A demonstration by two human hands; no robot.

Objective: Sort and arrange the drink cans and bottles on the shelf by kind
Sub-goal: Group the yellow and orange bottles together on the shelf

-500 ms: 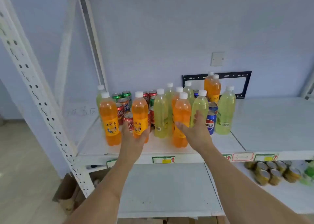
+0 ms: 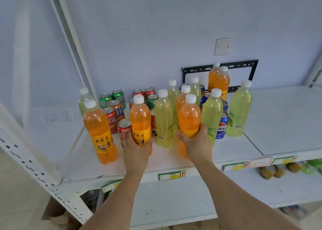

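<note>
The left hand (image 2: 136,151) grips one orange soda bottle (image 2: 140,120) and the right hand (image 2: 196,143) grips another orange soda bottle (image 2: 190,118), both near the shelf (image 2: 174,161) front edge. Bare shelf lies right of the right hand; a third orange bottle (image 2: 100,132) stands left of the left hand. Since half a second ago, both grips look firmer.

Since half a second ago: camera closer to the shelf (image 2: 174,161), view fuller. Left hand (image 2: 136,151) now wraps lower on its orange bottle (image 2: 140,120), centre of frame. Right hand (image 2: 196,145) grip tighter on the second orange bottle (image 2: 190,118), right of centre; that bottle appears slightly raised.
</note>
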